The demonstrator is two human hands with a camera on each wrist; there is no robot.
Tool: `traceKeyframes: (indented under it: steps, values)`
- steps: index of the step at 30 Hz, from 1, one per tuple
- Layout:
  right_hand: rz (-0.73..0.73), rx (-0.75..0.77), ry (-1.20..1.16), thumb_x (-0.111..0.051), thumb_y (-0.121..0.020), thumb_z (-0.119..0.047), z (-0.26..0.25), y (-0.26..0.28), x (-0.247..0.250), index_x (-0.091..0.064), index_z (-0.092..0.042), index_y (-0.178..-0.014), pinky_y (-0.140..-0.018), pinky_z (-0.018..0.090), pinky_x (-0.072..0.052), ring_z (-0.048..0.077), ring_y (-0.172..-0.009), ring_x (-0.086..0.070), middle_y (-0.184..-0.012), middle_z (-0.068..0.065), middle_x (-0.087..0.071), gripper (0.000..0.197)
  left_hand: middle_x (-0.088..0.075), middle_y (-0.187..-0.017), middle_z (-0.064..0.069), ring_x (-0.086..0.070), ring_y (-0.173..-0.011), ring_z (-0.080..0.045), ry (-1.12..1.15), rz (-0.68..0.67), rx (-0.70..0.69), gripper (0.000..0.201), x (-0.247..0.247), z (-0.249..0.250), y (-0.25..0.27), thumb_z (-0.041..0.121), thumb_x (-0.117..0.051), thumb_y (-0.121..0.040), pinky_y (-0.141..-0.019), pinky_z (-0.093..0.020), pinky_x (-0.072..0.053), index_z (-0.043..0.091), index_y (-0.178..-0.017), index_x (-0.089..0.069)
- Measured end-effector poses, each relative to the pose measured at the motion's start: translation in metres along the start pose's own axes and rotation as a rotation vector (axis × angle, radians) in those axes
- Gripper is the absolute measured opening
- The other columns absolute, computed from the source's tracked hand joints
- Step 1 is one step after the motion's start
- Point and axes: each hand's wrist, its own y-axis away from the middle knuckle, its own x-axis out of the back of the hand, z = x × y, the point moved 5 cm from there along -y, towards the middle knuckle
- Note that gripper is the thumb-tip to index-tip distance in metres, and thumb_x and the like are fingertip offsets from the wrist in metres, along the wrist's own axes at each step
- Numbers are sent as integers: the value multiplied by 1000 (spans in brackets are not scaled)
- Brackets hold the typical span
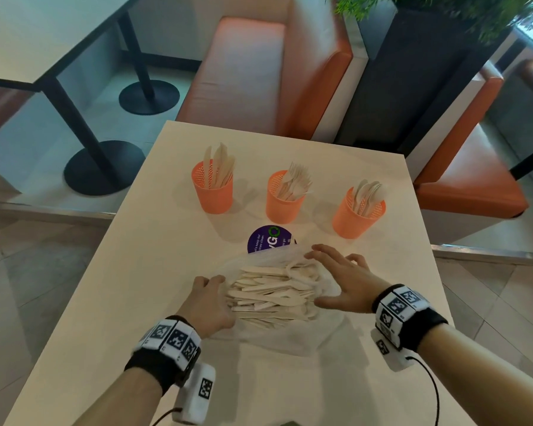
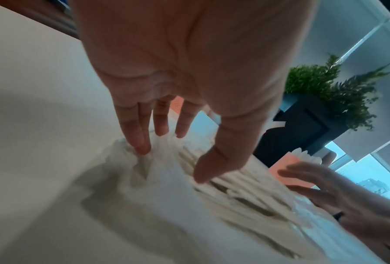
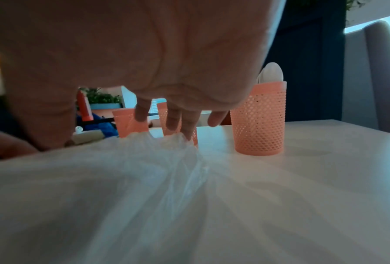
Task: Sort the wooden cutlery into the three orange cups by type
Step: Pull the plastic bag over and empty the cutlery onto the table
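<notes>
In the head view, the left hand (image 1: 208,302) is placed at the left end of a pile of wooden cutlery (image 1: 271,295), fingers bent down onto the crumpled edge of a clear plastic bag (image 1: 277,336) on which the pile is spread. The right hand (image 1: 342,279) is held over the right end of the pile, fingers spread and straight, nothing gripped. Three orange cups are lined up beyond the pile: the left cup (image 1: 213,190) is filled with knives, the middle cup (image 1: 283,198) with forks, the right cup (image 1: 358,215) with spoons. Between pile and cups a round purple sticker (image 1: 270,241) is stuck to the table (image 1: 105,302); "YGO" and "keep our ... clean" can be read, the rest being covered. Bare tabletop is left on both sides of the hands, and the far table edge lies just behind the cups.

In the left wrist view, the left hand (image 2: 185,71) is seen with fingertips (image 2: 142,148) pressed into bunched plastic beside the cutlery; whether the film is actually pinched cannot be told through the blur.

In the right wrist view, the right hand (image 3: 144,59) is shown open above the bag (image 3: 144,187), the mesh spoon cup (image 3: 259,117) standing just beyond.
</notes>
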Motion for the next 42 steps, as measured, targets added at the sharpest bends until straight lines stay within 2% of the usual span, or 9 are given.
traceKeyframes:
  steps: [4,9,18,21,24,30,35,39,42]
  values:
    - [112,28,87,-26,-96,-65,0,18,-8,-46,-44,-130,-110,36,-19,0,-125,-47,-148,-20,-39,46,-37,-134,-10,-45,-119,-23,89,85,71,55,-1,-9,-1,19,-60,-85,-98,-25,-38,15,-137,-40]
    - [309,4,6,-67,-89,-34,16,22,-24,-63,-25,-100,-103,34,-34,14,-122,-57,-126,-13,-62,14,-49,-133,-5,-51,-117,-29,-98,161,175,51,-2,-13,-4,44,-52,-87,-98,-36,-42,23,-133,-46]
    - [504,-428,-839,-54,-97,-13,23,25,-33,-37,-26,-90,-64,33,-47,20,-73,-65,-86,-4,-75,22,-43,-128,-11,-53,-103,-27,-70,233,246,32,-8,-15,-7,18,-56,-92,-90,-35,-47,16,-124,-51]
    - [443,-360,-790,-46,-96,-7,14,19,-25,-43,-31,-82,-66,36,-46,18,-73,-56,-81,3,-66,28,-50,-118,-17,-50,-70,-20,110,304,259,22,-7,-24,-12,8,-56,-87,-72,-24,-45,20,-104,-60]
    - [358,-244,-555,-43,-87,7,8,15,-22,-55,-38,-69,-72,27,-42,7,-74,-54,-80,-4,-62,50,-64,-99,-14,-54,-71,-22,326,319,291,17,-11,-30,-14,2,-57,-83,-58,-22,-40,18,-85,-62]
    - [477,-436,-780,-66,-91,-19,20,23,-29,-70,-25,-97,-80,27,-53,14,-84,-66,-93,-8,-71,10,-65,-101,-8,-62,-93,-29,709,310,374,31,-19,-43,-14,-8,-58,-77,-84,-34,-52,13,-97,-66]
    - [496,-716,-777,-60,-92,-16,38,23,-46,-67,-9,-121,-97,39,-51,26,-102,-65,-109,6,-70,31,-68,-110,-12,-64,-100,-31,754,212,311,40,-24,-48,-26,-9,-48,-79,-94,-47,-53,10,-109,-66]
    - [313,-691,-386,-58,-95,-21,36,22,-43,-63,-6,-127,-103,34,-39,34,-121,-51,-134,17,-52,36,-63,-121,-8,-58,-112,-28,389,202,278,29,-20,-35,-24,15,-50,-93,-91,-28,-46,11,-120,-59]
    - [312,-581,-174,-68,-88,-15,33,24,-37,-57,-13,-127,-104,37,-42,31,-117,-47,-132,11,-39,41,-53,-130,-7,-45,-120,-30,-136,194,248,34,-14,-22,-19,32,-43,-94,-95,-35,-40,22,-124,-56]
